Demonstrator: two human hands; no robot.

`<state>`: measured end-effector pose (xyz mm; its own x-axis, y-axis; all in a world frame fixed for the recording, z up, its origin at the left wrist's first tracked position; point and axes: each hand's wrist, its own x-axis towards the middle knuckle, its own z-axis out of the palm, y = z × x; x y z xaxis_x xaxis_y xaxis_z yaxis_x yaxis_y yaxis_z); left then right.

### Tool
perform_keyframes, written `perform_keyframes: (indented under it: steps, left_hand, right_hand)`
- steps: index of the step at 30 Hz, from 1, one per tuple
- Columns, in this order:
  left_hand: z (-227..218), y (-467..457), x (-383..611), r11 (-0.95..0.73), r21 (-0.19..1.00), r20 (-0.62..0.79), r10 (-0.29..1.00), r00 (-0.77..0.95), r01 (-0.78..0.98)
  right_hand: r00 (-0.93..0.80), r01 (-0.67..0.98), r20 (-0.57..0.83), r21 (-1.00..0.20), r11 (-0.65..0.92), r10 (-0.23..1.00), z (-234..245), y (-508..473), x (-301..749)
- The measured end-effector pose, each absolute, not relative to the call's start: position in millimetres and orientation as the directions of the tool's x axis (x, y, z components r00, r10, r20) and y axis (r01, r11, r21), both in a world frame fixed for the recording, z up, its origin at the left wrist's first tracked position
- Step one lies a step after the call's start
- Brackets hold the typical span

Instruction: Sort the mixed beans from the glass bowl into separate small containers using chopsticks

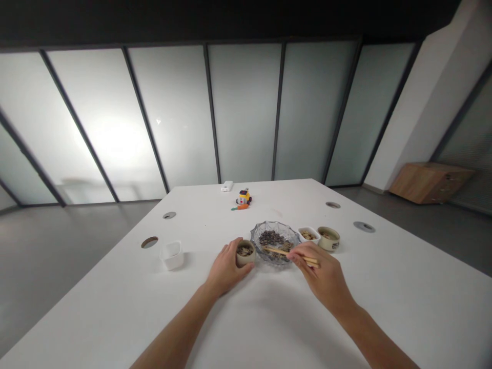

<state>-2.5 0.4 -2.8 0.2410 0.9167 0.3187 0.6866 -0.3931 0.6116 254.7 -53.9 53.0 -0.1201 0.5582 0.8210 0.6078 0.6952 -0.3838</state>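
Note:
My left hand (227, 267) is wrapped round a small beige ceramic cup (245, 260) standing on the table. Striped seeds (244, 250), which look like sunflower seeds, lie inside that cup. In my right hand (322, 274) is a pair of wooden chopsticks (280, 251), their tips over the glass bowl just right of the cup. The clear scalloped glass bowl (255, 245) holds dark seeds (271, 237) toward the back left and lighter striped ones (286, 247) toward the right and front. My right hand partly covers the chopsticks' rear ends.
Right of the bowl stand a white dish (313, 231) of nut-like pieces and another beige cup (332, 241). A clear plastic container (171, 259) sits at left. Farther back are a yellow toy vehicle (244, 197), an orange-and-green tool-like toy (241, 207) and a white box (227, 186). Round holes pierce the tabletop.

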Motion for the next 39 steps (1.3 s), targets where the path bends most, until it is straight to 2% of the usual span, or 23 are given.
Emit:
perform_keyframes:
  steps: [10, 18, 22, 27, 34, 39]
  left_hand:
    - [-1.3, -0.9, -1.9, -0.391, 0.611, 0.324, 0.917, 0.234, 0.688]
    - [-5.6, 2.1, -3.9, -0.392, 0.607, 0.327, 0.916, 0.232, 0.691]
    - [-6.1, 1.9, -3.9, -0.392, 0.606, 0.325, 0.916, 0.235, 0.692]
    - [-3.7, 0.6, -3.6, -0.396, 0.611, 0.326, 0.915, 0.238, 0.686]
    - [-4.4, 0.8, -3.6, -0.4, 0.6, 0.328, 0.913, 0.244, 0.692]
    - [-4.7, 1.4, -3.4, -0.394, 0.6, 0.322, 0.916, 0.24, 0.697]
  right_hand:
    - [-0.137, 0.624, 0.832, -0.35, 0.699, 0.538, 53.0, -54.7, 256.2]
    - [-0.022, 0.644, 0.855, -0.385, 0.661, 0.519, 52.6, -52.9, 259.8]
    - [0.019, 0.581, 0.878, -0.399, 0.709, 0.479, 59.3, -60.2, 256.4]
    - [-0.065, 0.485, 0.851, -0.429, 0.762, 0.521, 60.9, -67.4, 248.6]
    - [-0.021, 0.607, 0.887, -0.355, 0.711, 0.461, 65.2, -60.1, 261.2]
    - [-0.111, 0.652, 0.869, -0.302, 0.695, 0.481, 66.0, -56.3, 266.5]
